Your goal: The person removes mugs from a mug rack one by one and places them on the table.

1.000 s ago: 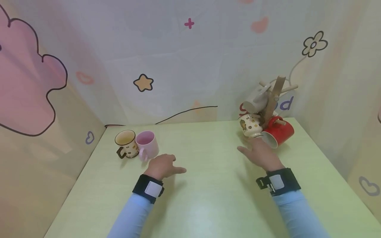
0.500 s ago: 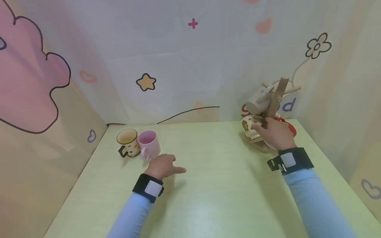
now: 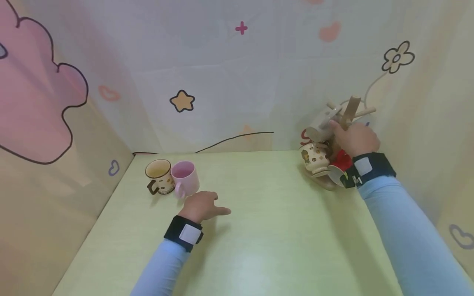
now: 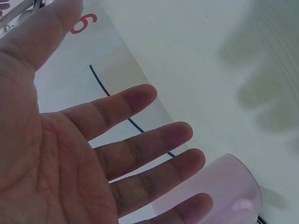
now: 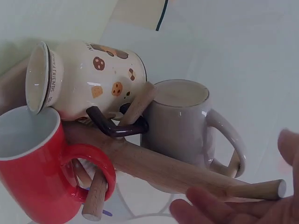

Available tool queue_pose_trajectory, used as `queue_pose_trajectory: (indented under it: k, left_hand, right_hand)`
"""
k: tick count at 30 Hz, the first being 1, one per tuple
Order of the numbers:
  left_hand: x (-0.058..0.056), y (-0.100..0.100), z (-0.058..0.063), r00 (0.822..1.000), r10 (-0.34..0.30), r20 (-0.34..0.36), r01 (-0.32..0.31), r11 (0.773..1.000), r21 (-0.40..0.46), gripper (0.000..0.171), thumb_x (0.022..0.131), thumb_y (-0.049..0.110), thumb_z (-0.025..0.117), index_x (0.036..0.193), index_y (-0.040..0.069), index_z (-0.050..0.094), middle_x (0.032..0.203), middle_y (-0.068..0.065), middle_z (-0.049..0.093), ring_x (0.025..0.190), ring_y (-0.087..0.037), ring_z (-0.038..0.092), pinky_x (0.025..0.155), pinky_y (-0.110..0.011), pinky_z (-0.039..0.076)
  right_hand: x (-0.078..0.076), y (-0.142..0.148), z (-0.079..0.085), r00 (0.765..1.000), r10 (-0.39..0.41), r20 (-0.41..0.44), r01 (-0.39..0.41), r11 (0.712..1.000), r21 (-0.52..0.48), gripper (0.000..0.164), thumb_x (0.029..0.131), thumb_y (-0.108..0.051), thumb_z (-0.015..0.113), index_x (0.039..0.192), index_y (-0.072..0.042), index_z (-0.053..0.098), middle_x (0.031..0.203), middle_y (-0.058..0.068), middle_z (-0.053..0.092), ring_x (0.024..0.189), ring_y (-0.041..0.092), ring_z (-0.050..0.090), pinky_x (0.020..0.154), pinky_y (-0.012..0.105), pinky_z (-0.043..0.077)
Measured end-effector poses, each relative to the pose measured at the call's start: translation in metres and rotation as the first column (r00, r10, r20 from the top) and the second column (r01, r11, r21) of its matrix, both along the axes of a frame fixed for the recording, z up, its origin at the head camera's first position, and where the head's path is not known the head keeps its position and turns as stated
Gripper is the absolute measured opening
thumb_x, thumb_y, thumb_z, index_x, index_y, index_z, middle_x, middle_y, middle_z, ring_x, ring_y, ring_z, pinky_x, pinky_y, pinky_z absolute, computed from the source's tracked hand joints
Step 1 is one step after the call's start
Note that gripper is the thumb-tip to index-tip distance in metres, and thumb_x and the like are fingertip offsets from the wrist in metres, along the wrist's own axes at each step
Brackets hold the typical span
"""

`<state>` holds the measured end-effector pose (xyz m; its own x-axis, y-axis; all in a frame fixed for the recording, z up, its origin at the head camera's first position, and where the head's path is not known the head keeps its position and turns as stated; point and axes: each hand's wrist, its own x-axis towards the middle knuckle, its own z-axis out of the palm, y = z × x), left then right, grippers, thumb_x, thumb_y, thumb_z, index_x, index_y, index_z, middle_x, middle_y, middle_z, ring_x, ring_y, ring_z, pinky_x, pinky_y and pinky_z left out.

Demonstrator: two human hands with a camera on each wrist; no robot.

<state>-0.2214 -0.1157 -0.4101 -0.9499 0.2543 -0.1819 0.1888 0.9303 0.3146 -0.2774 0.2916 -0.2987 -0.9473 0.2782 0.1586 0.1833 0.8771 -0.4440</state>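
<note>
My right hand (image 3: 357, 137) is raised at the wooden mug rack (image 3: 352, 107), beside its upper post. In the right wrist view its thumb and fingers (image 5: 203, 210) stand apart near the top peg, gripping nothing. A grey mug (image 5: 180, 130), a cream mug with cookie prints (image 5: 105, 77) and a red mug (image 5: 39, 175) hang by their handles on pegs. My arm partly hides the red mug in the head view. My left hand (image 3: 201, 207) hovers over the table, fingers spread, close to a pink mug (image 3: 186, 179). Beside that stands another cream printed mug (image 3: 161, 177).
The pale green table (image 3: 252, 222) stretches between the two upright mugs at the left and the rack at the back right. A printed curtain (image 3: 222, 82) hangs behind the table and along its sides.
My right hand has moved up and away from me, from in front of the lower mugs to the rack's upper post. The left hand has stayed put.
</note>
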Motion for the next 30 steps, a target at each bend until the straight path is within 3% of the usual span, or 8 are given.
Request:
queue_pose_trajectory:
  k: [5,9,12,20,30]
  left_hand:
    - [0.0,-0.001,-0.001,1.0,-0.001,-0.004,0.001,1.0,0.005,0.066,0.081,0.054,0.075,0.123,0.003,0.066,0.114,-0.012,0.069,0.096,-0.027,0.065,0.082,-0.044,0.052]
    - [-0.001,-0.001,-0.002,1.0,0.003,-0.005,-0.003,1.0,0.006,0.067,0.082,0.054,0.074,0.124,0.003,0.065,0.115,-0.012,0.069,0.097,-0.027,0.065,0.083,-0.045,0.052]
    - [-0.002,-0.001,-0.003,1.0,0.001,-0.005,-0.001,1.0,0.004,0.067,0.082,0.055,0.074,0.124,0.003,0.066,0.115,-0.012,0.069,0.096,-0.027,0.065,0.082,-0.045,0.052]
    - [-0.001,-0.002,-0.004,1.0,-0.013,-0.012,0.013,1.0,0.002,0.066,0.082,0.055,0.074,0.121,0.003,0.067,0.112,-0.011,0.07,0.093,-0.026,0.065,0.08,-0.043,0.052]
    - [-0.002,-0.004,-0.007,1.0,-0.009,-0.025,0.009,1.0,-0.009,0.066,0.081,0.056,0.074,0.119,0.004,0.068,0.11,-0.01,0.07,0.088,-0.023,0.065,0.076,-0.042,0.053]
  right_hand:
    - [-0.007,0.0,0.006,0.998,-0.06,-0.014,0.06,0.998,-0.009,0.073,0.101,-0.057,0.02,0.082,0.004,0.056,0.076,0.021,0.053,0.073,0.039,0.054,0.054,0.041,0.038]
    - [-0.012,0.0,0.008,0.998,-0.068,0.0,0.068,0.998,0.013,0.066,0.104,-0.042,0.021,0.087,0.01,0.059,0.087,0.028,0.057,0.078,0.043,0.056,0.056,0.045,0.042]
    - [-0.015,0.0,0.007,0.998,-0.065,-0.014,0.065,0.997,0.035,0.062,0.103,-0.035,0.023,0.086,0.011,0.059,0.086,0.03,0.058,0.076,0.043,0.057,0.054,0.046,0.043]
    - [-0.018,0.006,0.004,1.0,-0.015,-0.02,0.015,0.999,0.035,0.06,0.104,-0.032,0.022,0.083,0.011,0.058,0.077,0.027,0.059,0.07,0.043,0.058,0.05,0.045,0.043]
    - [-0.018,0.007,0.007,0.999,0.027,0.018,-0.028,0.999,0.043,0.051,0.102,-0.029,0.032,0.09,0.012,0.06,0.084,0.029,0.061,0.074,0.043,0.058,0.053,0.046,0.045]
